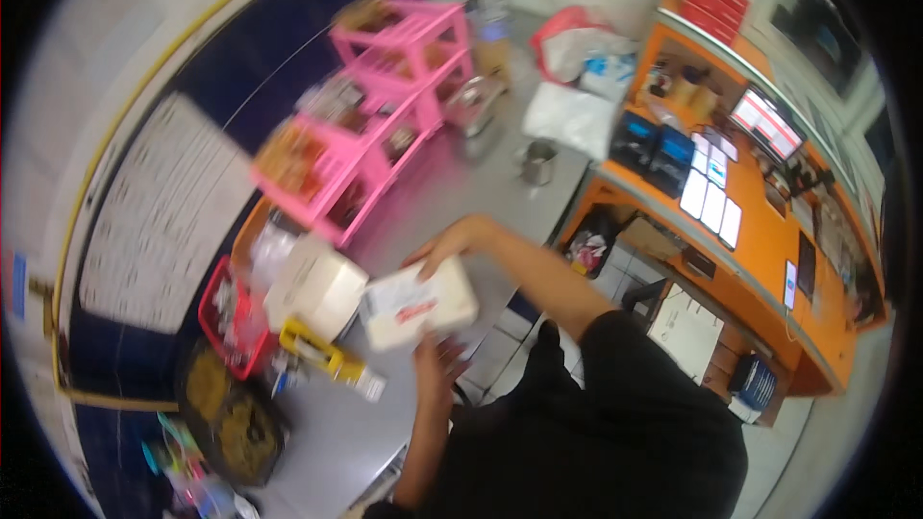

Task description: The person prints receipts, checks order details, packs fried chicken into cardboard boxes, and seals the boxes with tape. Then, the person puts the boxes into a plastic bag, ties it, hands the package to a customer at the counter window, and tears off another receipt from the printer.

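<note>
A closed white cardboard box [419, 306] with red print sits at the edge of the steel table, tilted in view. My right hand [452, 242] reaches over its far side, fingers bent onto the top edge. At the near side, my left hand [436, 365] grips the box with the thumb against it; the other fingers are partly blurred. Just left of the box lies an open white carton [315, 290], its lid raised. A yellow tape dispenser or cutter-like tool [325, 354] rests in front of that carton.
Pink shelf racks [389, 149] holding bagged goods stand along the wall. A red basket [252, 351] and a dark two-part tray [231, 413] are at the left. Beyond are a metal cup [538, 163] and white bags [572, 117]. An orange desk [615, 176] with several phones stands right.
</note>
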The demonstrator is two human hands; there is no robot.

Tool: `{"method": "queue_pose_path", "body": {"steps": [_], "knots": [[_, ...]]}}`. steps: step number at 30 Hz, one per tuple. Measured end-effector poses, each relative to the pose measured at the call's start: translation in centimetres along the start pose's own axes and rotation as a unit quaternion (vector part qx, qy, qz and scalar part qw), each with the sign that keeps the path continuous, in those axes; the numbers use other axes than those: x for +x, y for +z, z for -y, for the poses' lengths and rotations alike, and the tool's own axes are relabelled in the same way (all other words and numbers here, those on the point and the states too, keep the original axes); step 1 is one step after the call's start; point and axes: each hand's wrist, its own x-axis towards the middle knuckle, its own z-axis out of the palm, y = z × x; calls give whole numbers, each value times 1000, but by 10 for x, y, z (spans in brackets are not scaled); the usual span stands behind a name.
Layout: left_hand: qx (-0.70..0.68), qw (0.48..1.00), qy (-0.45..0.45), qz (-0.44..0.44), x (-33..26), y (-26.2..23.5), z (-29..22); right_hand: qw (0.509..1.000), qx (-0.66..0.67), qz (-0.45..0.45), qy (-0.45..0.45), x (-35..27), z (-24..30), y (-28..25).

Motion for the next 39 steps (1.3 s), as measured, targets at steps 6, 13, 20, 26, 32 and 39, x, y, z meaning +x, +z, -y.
{"method": "queue_pose_path", "body": {"steps": [6,13,20,26,32,39], "knots": [[-218,966,121,74,31,6,7,974,173,91,118,29,-46,-9],[-170,970,142,103,78,49,-53,970,174,-123,-116,-37,-61,37],[-83,986,108,92,141,103,-113,955,208,-208,-25,-100,-46,-12],[68,941,318,-88,141,189,-163,957,185,-202,-91,-214,-88,-68],[247,768,562,-180,112,273,-211,905,244,-312,-156,-356,-123,-92],[51,963,249,89,241,510,-105,902,215,-246,-281,-438,-137,-114]]}}
